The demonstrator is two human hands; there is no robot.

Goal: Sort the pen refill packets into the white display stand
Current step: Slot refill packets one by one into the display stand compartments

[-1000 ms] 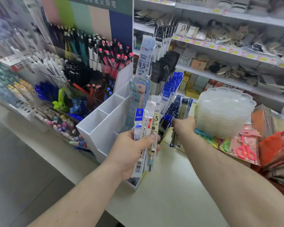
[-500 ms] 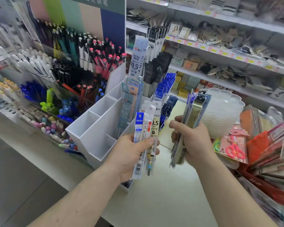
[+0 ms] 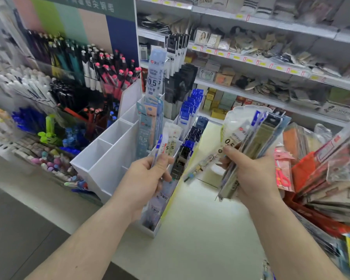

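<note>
Left hand (image 3: 143, 178) gripped about three refill packets (image 3: 166, 146) | right hand (image 3: 251, 174) clutched one thicker fanned bundle (image 3: 257, 136) | one white display stand (image 3: 107, 158) beside them

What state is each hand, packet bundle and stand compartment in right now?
Left hand: grips a few slim refill packets, upright.
Right hand: grips a thick fanned packet bundle.
White plastic display stand: near-left compartments empty; right-hand slots hold upright packets.
Clear stacked trays: behind the bundle, mostly hidden.
</note>
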